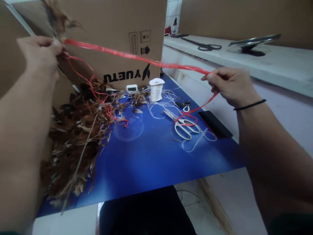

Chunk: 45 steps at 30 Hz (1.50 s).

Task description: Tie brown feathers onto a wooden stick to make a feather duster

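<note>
Stretching a shiny, flat red plastic ribbon point(137, 57) over a blue-topped table point(137, 156)

So the ribbon is up in the air, running between both hands and pulled nearly straight, a bit lower on the right. The left hand point(42, 54) is at the far left with its fingers pinched on one end, and a brown feather tuft point(57, 18) sticks up right at the fingertips. Blur there, so can't tell exactly how the tuft is gripped. Right hand point(228, 83) has the ribbon nipped between thumb and fingers, with a thin black wristband point(249, 104) below it.

Past the right hand, the slack ribbon drops down and loops over the handles of some white-handled metal scissors point(183, 130). A flat black phone point(216, 124) lies just to the right of those.

Over on the left there's a big messy pile of brown feathers point(73, 140) with a thin pale stick point(84, 151) across it, and thin red strands hang from the left hand down to it. Far middle: an upright white spool point(156, 91), loose pale string point(168, 98) around its base, in front of a brown cardboard box point(97, 29).
</note>
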Tool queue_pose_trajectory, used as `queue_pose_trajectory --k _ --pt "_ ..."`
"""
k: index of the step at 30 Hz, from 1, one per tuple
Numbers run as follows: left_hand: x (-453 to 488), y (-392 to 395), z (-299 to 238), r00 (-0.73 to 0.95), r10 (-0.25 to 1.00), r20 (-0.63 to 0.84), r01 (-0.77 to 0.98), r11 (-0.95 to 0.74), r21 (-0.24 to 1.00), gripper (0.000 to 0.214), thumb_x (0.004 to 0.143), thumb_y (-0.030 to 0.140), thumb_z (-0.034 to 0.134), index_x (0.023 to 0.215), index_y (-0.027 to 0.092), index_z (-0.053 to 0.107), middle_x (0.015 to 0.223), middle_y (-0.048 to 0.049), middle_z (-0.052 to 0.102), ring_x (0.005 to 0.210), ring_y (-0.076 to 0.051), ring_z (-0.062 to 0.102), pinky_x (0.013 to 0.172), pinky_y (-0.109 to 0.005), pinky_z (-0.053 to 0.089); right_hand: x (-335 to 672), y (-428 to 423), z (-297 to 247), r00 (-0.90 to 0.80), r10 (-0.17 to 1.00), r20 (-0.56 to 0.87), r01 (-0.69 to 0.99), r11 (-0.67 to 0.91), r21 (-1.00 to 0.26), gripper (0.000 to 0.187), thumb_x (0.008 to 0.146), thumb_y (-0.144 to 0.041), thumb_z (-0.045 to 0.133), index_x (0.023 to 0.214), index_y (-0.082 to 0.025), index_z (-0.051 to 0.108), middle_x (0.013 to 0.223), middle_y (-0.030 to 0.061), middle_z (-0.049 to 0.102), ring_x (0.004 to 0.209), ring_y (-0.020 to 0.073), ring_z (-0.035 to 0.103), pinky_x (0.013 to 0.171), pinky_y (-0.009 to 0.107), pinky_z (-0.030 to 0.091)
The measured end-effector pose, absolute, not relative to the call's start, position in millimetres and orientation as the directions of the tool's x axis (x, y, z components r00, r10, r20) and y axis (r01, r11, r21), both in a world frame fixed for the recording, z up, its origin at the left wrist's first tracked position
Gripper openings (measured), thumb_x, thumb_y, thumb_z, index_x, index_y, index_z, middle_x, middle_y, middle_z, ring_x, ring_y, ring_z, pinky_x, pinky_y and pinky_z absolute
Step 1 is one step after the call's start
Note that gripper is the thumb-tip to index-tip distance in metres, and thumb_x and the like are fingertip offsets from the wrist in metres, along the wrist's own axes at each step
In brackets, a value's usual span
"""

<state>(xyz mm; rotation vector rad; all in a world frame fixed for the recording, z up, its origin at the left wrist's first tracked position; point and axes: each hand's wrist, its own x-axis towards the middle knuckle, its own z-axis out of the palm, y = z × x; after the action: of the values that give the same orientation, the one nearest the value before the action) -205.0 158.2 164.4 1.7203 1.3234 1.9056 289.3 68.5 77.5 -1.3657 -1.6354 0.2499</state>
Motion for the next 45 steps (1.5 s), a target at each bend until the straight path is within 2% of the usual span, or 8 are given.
queue_pose_trajectory --k 9,11,16,21,25,35,40,45 --pt "-149.8 118.7 112.6 -0.169 0.93 0.326 0.093 -0.314 0.945 0.01 0.077 0.008 0.059 0.067 0.011 0.062 0.061 -0.001 0.063 0.058 -0.008 0.055 0.068 -0.027 0.049 304.0 101.6 11.7 0.003 0.974 0.227 0.973 0.05 -0.227 0.007 0.067 -0.022 0.071 0.072 -0.018 0.07 0.071 0.0146 0.066 0.06 0.0207 0.058 0.057 0.035 0.042" --pt "-139.8 107.2 103.0 -0.088 0.959 0.27 0.044 -0.267 0.963 0.006 0.072 0.012 0.064 0.067 0.011 0.065 0.062 -0.0028 0.063 0.057 -0.008 0.057 0.065 -0.025 0.049 285.1 96.6 -2.1 -0.114 0.927 0.356 0.937 0.22 -0.273 0.032 0.059 -0.027 0.077 0.089 -0.019 0.07 0.093 0.0183 0.066 0.084 0.0287 0.061 0.071 0.038 0.047" --pt "-112.1 79.9 79.0 0.127 0.986 0.107 -0.064 -0.1 0.993 0.015 0.06 0.02 0.076 0.067 0.011 0.067 0.064 -0.0048 0.064 0.056 -0.01 0.057 0.059 -0.025 0.049 198.4 62.3 -13.0 -0.219 0.79 0.572 0.585 0.576 -0.571 0.037 0.075 -0.035 0.062 0.111 -0.024 0.06 0.115 0.0088 0.06 0.107 0.0246 0.057 0.092 0.044 0.045" --pt "-87.5 61.4 54.1 0.252 0.967 -0.041 -0.061 0.058 0.996 0.016 0.058 0.023 0.077 0.066 0.012 0.068 0.06 -0.0044 0.062 0.053 -0.011 0.056 0.056 -0.024 0.048 123.0 56.4 -8.2 -0.231 0.782 0.579 0.31 0.623 -0.718 0.048 0.077 -0.034 0.06 0.123 -0.022 0.05 0.127 0.0093 0.054 0.118 0.0238 0.049 0.1 0.044 0.038" --pt "-77.9 58.1 37.6 0.339 0.934 -0.114 -0.041 0.135 0.99 0.018 0.057 0.023 0.078 0.066 0.011 0.069 0.059 -0.005 0.062 0.053 -0.011 0.057 0.055 -0.024 0.048 101.2 62.2 -13.4 -0.276 0.786 0.553 0.23 0.613 -0.756 0.03 0.08 -0.029 0.056 0.11 -0.026 0.057 0.115 0.0035 0.062 0.109 0.0229 0.055 0.097 0.042 0.041" --pt "-112.4 94.2 30.2 -0.003 0.989 -0.149 0.056 0.149 0.987 0.002 0.067 0.008 0.068 0.068 0.009 0.067 0.059 -0.0045 0.065 0.053 -0.013 0.059 0.052 -0.024 0.051 180.4 42.5 -55.0 -0.171 0.894 0.414 0.56 0.434 -0.705 0.014 0.076 -0.019 0.056 0.086 -0.021 0.066 0.085 0.0038 0.067 0.077 0.0189 0.062 0.075 0.035 0.05" --pt "-131.3 121.4 42.8 -0.252 0.968 -0.013 0.097 0.038 0.995 0.016 0.075 0.0 0.057 0.064 0.008 0.063 0.056 -0.0003 0.063 0.055 -0.01 0.057 0.064 -0.026 0.051 228.5 48.4 -71.9 0.077 0.858 0.508 0.703 0.315 -0.638 0.018 0.077 -0.018 0.051 0.084 -0.02 0.067 0.081 0.0048 0.068 0.071 0.019 0.061 0.071 0.035 0.049" --pt "-129.4 122.4 62.9 -0.261 0.963 0.062 0.129 -0.029 0.991 0.014 0.076 0.0 0.057 0.065 0.008 0.063 0.059 -0.0015 0.063 0.056 -0.009 0.055 0.071 -0.03 0.05 215.6 50.2 -84.5 0.004 0.813 0.582 0.758 0.377 -0.532 0.019 0.078 -0.016 0.049 0.084 -0.018 0.067 0.081 0.0075 0.066 0.075 0.0217 0.06 0.074 0.036 0.047"
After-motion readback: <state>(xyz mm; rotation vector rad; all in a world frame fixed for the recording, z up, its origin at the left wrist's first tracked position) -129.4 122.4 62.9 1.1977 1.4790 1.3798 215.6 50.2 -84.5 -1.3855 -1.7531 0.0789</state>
